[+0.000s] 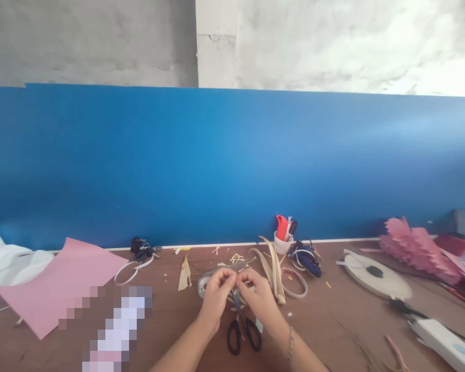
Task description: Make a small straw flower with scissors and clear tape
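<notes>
My left hand (219, 293) and my right hand (257, 293) meet fingertip to fingertip above the brown table. Both are closed in a pinch, and whatever lies between the fingertips is too small to make out. Black-handled scissors (244, 335) lie just below, between my wrists, blades pointing away. Behind my left hand a clear tape roll (203, 285) is partly hidden. Pale dried husk strips (276, 271) lie beside my right hand, and a smaller husk piece (185, 274) rests to the left. Small pale scraps (236, 258) are scattered beyond my hands.
A white cup (282, 244) holds a red tool and pens at the back. Pink paper (64, 284) lies left. On the right are an oval pale board (377, 275), pink pleated paper (418, 251) and a white power strip (444, 345). A blue partition (225, 165) stands behind.
</notes>
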A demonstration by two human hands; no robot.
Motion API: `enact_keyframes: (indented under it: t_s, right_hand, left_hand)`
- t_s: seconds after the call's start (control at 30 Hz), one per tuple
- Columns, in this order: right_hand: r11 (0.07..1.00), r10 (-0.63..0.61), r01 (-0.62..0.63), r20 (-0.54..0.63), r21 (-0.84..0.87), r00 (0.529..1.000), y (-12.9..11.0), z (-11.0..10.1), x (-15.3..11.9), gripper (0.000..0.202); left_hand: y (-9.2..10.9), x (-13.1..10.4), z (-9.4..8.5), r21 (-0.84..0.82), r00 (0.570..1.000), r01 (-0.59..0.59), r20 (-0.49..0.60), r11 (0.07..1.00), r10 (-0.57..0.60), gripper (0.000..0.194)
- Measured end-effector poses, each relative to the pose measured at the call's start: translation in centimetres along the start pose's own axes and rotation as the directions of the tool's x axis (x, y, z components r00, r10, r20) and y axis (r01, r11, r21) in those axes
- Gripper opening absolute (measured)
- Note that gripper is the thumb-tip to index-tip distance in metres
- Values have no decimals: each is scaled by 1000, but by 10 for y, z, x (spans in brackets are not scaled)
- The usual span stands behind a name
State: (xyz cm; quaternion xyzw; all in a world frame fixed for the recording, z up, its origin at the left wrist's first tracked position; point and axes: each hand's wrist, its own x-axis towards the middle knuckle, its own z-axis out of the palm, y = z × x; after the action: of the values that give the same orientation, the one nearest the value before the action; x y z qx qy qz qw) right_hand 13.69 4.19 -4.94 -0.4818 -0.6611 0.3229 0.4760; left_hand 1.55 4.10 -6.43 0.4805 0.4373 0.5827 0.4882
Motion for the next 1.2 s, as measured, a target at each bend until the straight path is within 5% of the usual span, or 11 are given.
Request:
enact_keyframes:
  t_s: [0.27, 0.53, 0.87, 1.2]
  right_hand:
    - [986, -161, 155, -93, -65, 983, 7, -7, 2, 15]
    - [870, -404, 400, 49, -289, 913, 5, -16, 4, 16]
    - [799, -456, 426, 33, -425, 889, 6, -18, 4, 16]
    - [811, -397, 394, 86, -434, 914, 7, -18, 1, 16]
  left_hand:
    - [1, 4, -6, -54, 992, 90, 93, 995, -85, 33]
    - [-2, 6, -5, -95, 977, 154, 161, 984, -137, 31]
    - [5, 6, -5, 35, 980, 134, 142, 990, -137, 24]
    - [-5, 9, -8, 336, 976, -149, 200, 930, 85, 24]
